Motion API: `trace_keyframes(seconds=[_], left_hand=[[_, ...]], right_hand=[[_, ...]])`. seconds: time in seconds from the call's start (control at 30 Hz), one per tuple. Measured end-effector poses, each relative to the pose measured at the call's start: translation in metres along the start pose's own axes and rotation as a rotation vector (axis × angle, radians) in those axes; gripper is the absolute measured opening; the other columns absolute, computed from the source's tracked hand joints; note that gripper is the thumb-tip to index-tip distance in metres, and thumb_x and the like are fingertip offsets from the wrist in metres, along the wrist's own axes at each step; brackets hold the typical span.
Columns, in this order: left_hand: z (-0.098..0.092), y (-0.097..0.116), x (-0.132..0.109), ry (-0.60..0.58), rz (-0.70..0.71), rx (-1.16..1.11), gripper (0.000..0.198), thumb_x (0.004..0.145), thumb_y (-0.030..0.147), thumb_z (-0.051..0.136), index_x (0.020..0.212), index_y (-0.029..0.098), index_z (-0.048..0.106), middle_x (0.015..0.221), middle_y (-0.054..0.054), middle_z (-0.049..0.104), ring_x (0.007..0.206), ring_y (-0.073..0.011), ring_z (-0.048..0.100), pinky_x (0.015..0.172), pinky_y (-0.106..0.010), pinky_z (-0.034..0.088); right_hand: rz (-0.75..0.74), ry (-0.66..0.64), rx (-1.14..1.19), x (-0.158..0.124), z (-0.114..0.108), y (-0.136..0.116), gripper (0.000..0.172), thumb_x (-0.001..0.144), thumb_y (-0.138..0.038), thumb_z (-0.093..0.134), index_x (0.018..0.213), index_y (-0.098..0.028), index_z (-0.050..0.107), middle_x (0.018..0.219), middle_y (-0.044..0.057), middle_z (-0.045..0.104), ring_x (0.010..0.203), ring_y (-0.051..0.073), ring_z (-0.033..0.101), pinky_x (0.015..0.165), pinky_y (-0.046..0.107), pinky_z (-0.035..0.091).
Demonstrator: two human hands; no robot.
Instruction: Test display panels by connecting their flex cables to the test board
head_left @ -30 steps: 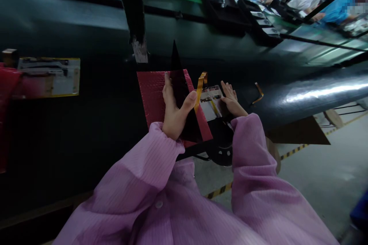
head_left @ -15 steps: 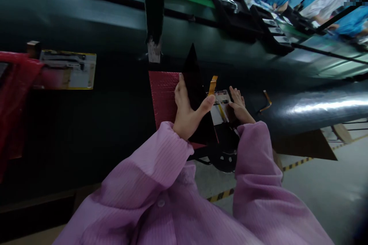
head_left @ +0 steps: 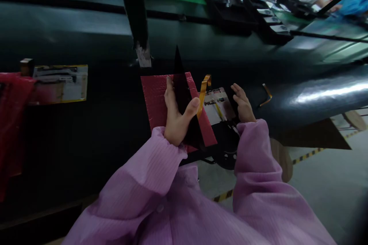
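Observation:
My left hand grips a thin dark panel by its edges, thumb on the right side and fingers on the left. It is tilted up, one corner pointing away from me. An orange flex cable stands at its right edge, by my thumb. Under the panel lies a red bubble-wrap sheet or pouch. To the right is an opened flat electronic device with a silvery inside and a yellow strip. My right hand is beside its right edge, fingers stretched out, holding nothing; whether it touches the device I cannot tell.
Another opened device and red bubble wrap lie at the left. A loose flex cable is on the right. A dark post rises behind the work area. Across the bench are black trays and co-workers in blue sleeves.
My left hand has tilted the dark panel and shifted it left, showing more red wrap on its right. My right hand has drawn slightly away from the opened device. The camera view has also shifted.

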State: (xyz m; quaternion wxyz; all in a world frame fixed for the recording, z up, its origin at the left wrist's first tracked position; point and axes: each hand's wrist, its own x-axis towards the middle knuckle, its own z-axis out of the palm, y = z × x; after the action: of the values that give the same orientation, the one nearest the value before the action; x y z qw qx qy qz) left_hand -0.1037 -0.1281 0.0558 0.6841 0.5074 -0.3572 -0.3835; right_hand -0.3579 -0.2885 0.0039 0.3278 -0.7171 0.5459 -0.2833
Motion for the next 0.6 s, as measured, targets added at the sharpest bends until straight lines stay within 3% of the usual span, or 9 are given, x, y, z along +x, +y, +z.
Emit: trace_keyframes(seconds=[0.17,0.3,0.47,0.6], left_hand=[[0.001,-0.001,-0.002,-0.009,0.037,-0.064,0.085,0.083,0.068,0.063,0.153,0.043,0.023,0.163,0.001,0.024,0.154,-0.0256,0.019,0.127,-0.046,0.02],[-0.001,-0.004,-0.002,-0.033,0.042,-0.066,0.079,0.085,0.065,0.061,0.152,0.044,0.025,0.162,0.003,0.027,0.153,-0.0254,0.022,0.126,-0.046,0.024],[-0.003,-0.003,-0.003,-0.026,0.045,-0.024,0.075,0.086,0.067,0.058,0.151,0.046,0.026,0.16,0.006,0.031,0.153,-0.0257,0.023,0.127,-0.045,0.023],[0.003,0.003,-0.004,-0.014,0.029,-0.086,0.071,0.085,0.062,0.063,0.148,0.046,0.035,0.16,0.007,0.031,0.154,-0.0266,0.02,0.128,-0.046,0.024]], right_hand=[[-0.117,0.057,-0.095,0.005,-0.008,-0.004,0.041,0.08,-0.03,0.055,0.121,-0.024,0.061,0.134,0.006,0.061,0.131,0.027,0.053,0.118,0.049,0.038],[-0.285,0.048,-0.173,0.021,-0.013,-0.023,0.021,0.084,-0.027,0.053,0.099,-0.024,0.066,0.111,0.007,0.068,0.108,0.026,0.064,0.097,0.046,0.054],[-0.565,-0.054,-0.244,0.053,-0.007,-0.051,0.015,0.088,-0.022,0.05,0.091,-0.023,0.065,0.095,0.005,0.069,0.088,0.021,0.065,0.08,0.037,0.056],[-0.72,-0.06,-0.19,0.066,0.007,-0.052,0.017,0.091,-0.02,0.048,0.09,-0.023,0.064,0.088,0.004,0.066,0.079,0.017,0.063,0.07,0.032,0.053]])
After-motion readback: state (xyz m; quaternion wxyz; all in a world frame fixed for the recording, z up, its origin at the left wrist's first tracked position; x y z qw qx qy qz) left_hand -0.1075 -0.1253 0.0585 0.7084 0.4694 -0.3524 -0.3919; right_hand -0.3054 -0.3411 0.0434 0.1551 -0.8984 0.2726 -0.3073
